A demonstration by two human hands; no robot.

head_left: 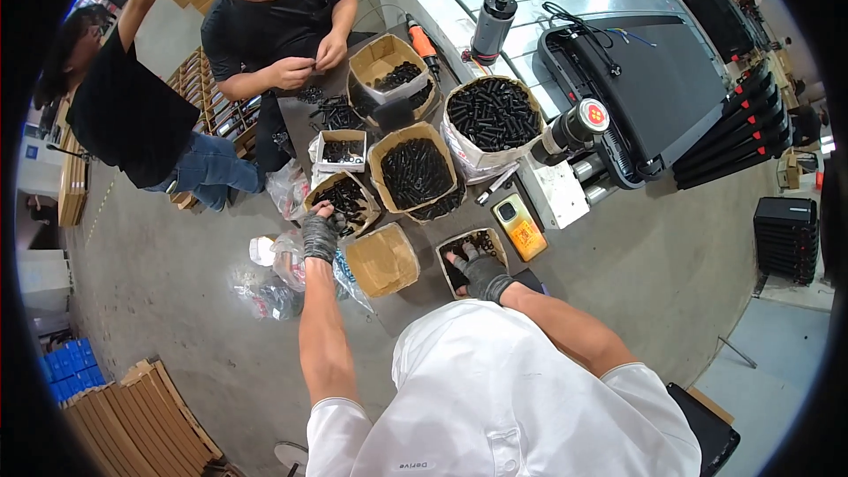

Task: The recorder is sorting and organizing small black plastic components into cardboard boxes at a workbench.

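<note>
My left hand (320,231), in a dark fingerless glove, reaches into a small cardboard box of black screws (346,199), its fingers curled among them. Gloved as well, my right hand (478,267) dips into another small box of black parts (471,241) close to my chest. Whether either hand grips any parts is hidden. Between the two hands stands a closed cardboard box (382,259). Farther out are a bigger box of black bolts (413,172) and a white sack full of black bolts (491,117).
Across the low table a person in black (274,26) handles small parts beside an open box (389,71); another person (132,115) crouches left. A phone (519,225) lies right of the boxes. Plastic bags (274,287) lie on the floor. Treadmills (654,79) fill the right.
</note>
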